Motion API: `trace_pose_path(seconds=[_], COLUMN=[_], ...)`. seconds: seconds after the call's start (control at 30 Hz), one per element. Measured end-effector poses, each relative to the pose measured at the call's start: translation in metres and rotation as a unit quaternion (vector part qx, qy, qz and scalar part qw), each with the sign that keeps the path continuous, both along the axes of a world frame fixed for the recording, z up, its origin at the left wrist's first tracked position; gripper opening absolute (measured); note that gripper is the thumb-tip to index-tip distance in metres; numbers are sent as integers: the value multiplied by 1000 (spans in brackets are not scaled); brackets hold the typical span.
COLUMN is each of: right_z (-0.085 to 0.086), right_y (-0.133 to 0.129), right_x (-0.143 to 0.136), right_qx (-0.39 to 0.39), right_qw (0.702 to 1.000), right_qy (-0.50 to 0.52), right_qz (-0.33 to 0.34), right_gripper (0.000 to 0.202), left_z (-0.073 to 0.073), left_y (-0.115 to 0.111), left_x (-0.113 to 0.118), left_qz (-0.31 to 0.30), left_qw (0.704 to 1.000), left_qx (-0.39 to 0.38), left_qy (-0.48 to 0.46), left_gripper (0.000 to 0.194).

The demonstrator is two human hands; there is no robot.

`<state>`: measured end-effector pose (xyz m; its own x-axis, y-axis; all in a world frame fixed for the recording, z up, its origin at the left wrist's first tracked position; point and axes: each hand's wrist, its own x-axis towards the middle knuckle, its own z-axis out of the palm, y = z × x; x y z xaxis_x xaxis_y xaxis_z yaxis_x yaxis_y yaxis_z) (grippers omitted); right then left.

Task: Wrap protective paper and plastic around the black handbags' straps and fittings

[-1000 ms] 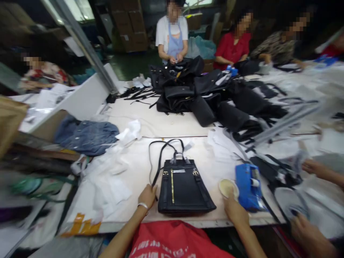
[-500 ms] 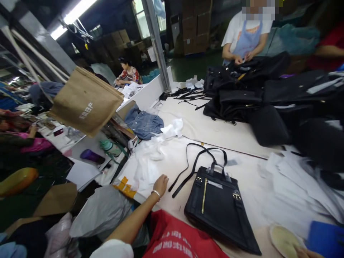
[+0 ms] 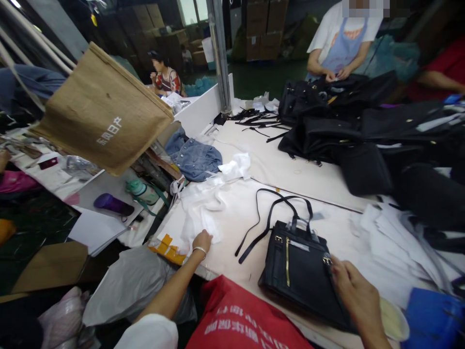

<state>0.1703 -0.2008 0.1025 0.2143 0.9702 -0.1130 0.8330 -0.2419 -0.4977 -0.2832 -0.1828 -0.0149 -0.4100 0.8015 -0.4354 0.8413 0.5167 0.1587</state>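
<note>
A black backpack [image 3: 296, 276] with gold buckles, a gold zipper and a top handle lies on the pale worktable. Its thin black straps [image 3: 259, 235] trail out to the left. My right hand [image 3: 354, 288] is at the bag's right edge, beside a buckle, its fingers closed on that side. Farther left, my left hand [image 3: 202, 240], with a bracelet at the wrist, rests by the edge of crumpled white tissue [image 3: 201, 213]. Its fingers are curled together, and what is in them, if anything, is hidden.
White sheets [image 3: 388, 247] are piled at right, near a round pale dish [image 3: 394, 320] and a blue container [image 3: 432, 317]. Black bags [image 3: 327, 135] heap up behind, where a co-worker [image 3: 341, 46] stands. A denim garment [image 3: 196, 157] and hanging brown bag [image 3: 105, 111] are at left.
My right hand has left the round dish and come to the backpack's right edge. My left hand has moved left, away from the straps, to the white tissue. The view has shifted.
</note>
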Motion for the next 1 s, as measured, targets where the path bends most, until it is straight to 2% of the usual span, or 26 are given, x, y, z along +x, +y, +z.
trace_pose_path(seconds=[0.13, 0.23, 0.33, 0.43, 0.53, 0.67, 0.87, 1.0], right_z=[16, 12, 0, -8, -9, -4, -1, -16], right_y=[-1, -9, -23, -34, -33, -19, -6, 8], right_x=[-73, -121, -149, -156, -153, -150, -164, -199], right_qx=[-42, -76, -115, -125, -132, -131, -123, -94], right_qw=[990, 973, 957, 952, 945, 938, 920, 929], right_qy=[116, 180, 228, 259, 285, 300, 353, 352], right_qz=[62, 125, 139, 107, 93, 116, 115, 64], right_gripper=[40, 39, 36, 33, 35, 29, 31, 29], left_z=[-3, -1, 8, 14, 14, 13, 33, 48], left_y=[3, 3, 7, 21, 42, 63, 67, 66], left_x=[-5, -3, -3, -1, 5, 12, 11, 15], left_qz=[-47, -94, -142, -196, -244, -261, -244, -255], left_qw=[998, 994, 987, 974, 961, 956, 953, 937], left_qx=[-1, 4, 38, 83, 92, 84, 116, 140], left_qy=[-32, -55, -65, -77, -95, -105, -140, -195], left_gripper=[20, 23, 26, 26, 30, 7, 6, 12])
